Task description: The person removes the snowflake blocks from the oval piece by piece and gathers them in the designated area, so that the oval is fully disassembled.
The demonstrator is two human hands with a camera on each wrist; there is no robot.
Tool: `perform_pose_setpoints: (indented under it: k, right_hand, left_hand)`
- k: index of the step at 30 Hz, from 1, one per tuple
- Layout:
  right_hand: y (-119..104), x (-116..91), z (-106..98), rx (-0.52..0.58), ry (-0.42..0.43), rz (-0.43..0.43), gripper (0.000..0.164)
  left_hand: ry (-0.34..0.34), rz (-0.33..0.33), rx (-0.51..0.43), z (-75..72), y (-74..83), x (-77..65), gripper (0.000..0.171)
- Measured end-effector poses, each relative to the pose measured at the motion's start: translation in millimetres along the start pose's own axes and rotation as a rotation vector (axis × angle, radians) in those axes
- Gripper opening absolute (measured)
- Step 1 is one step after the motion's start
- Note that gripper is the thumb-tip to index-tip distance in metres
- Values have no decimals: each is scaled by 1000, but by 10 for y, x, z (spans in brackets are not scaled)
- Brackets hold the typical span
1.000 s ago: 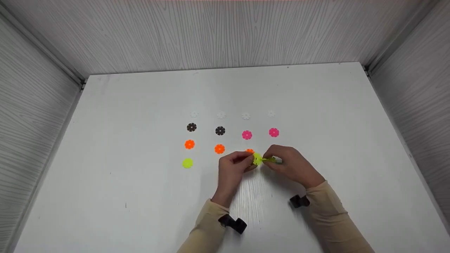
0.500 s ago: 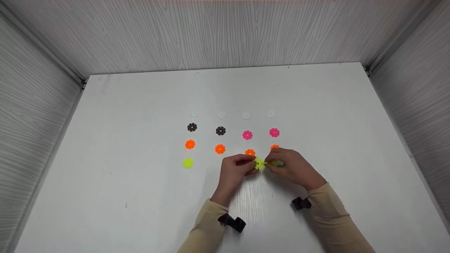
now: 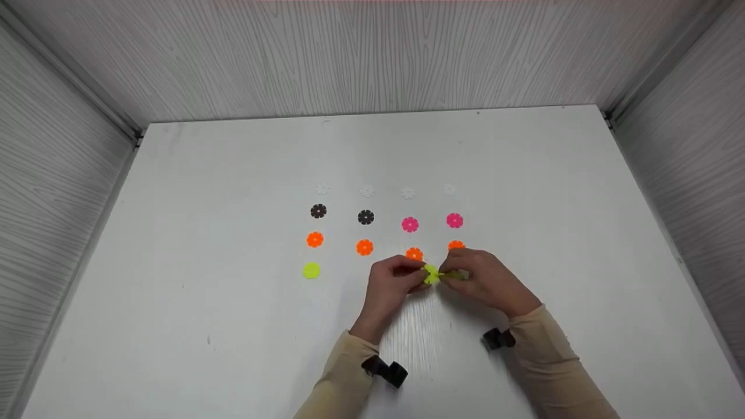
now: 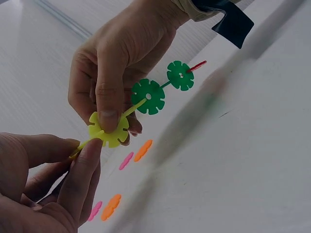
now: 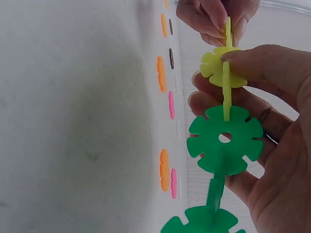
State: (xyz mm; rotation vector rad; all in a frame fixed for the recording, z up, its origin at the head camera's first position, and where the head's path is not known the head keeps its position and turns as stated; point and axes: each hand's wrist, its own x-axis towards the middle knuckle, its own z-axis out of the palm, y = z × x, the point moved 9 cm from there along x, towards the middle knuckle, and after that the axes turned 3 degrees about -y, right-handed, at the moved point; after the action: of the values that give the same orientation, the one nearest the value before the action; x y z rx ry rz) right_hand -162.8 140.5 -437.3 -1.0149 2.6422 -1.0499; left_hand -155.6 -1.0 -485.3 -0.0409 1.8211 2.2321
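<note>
Yellow, green and red pieces make up a chain (image 4: pixel 155 97), held by both hands above the counter (image 3: pixel 204 233). The left hand (image 3: pixel 393 285) has its grip pinching the end yellow disc (image 5: pixel 228 29), which stands edge-on in the right wrist view. The right hand (image 3: pixel 492 282) has its grip pinching the second yellow disc (image 5: pixel 211 65), thumb pressed on its face. The two discs meet at a slot; full seating cannot be determined. Along the chain from there follow a third yellow disc (image 5: pixel 227 92) edge-on, a green disc, a green piece (image 5: pixel 216 191) edge-on, another green disc (image 4: pixel 175 72) and a red piece (image 4: pixel 198 66) at the far end.

On the counter, a lone yellow disc (image 3: pixel 311 270) lies well to the left of the chain. Beyond the chain, nearest first, lie four orange discs (image 3: pixel 365 247), the rightmost partly hidden by the right hand; then two dark discs (image 3: pixel 361 217) and two pink discs (image 3: pixel 406 224); then four white discs (image 3: pixel 371 191).
</note>
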Motion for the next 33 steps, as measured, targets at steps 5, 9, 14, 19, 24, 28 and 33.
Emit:
perform_pose_setpoints:
  k: [5, 9, 14, 19, 24, 28, 33]
  right_hand:
    - [1, -10, 3, 5, -2, -7, 14]
    - [-12, -11, -2, 16, 4, -28, 14]
    - [-30, -11, -14, 15, 3, -51, 13]
    - [-54, -21, -31, 29, 9, -87, 15]
    - [-75, -18, -36, 19, 2, -107, 13]
    - [-66, -13, -30, 11, -14, -91, 16]
    - [19, -55, -77, -4, 9, -48, 28]
  left_hand:
    - [0, 14, 8, 2, 3, 9, 12]
    - [7, 11, -3, -21, -4, 5, 12]
    - [8, 4, 5, -37, -4, 12, 11]
    - [-1, 5, 19, -46, 12, 18, 10]
    - [-5, -12, 37, -69, 31, 10, 11]
    - [-22, -15, 32, -102, 54, 15, 11]
    - [-12, 4, 18, -284, 142, 22, 13]
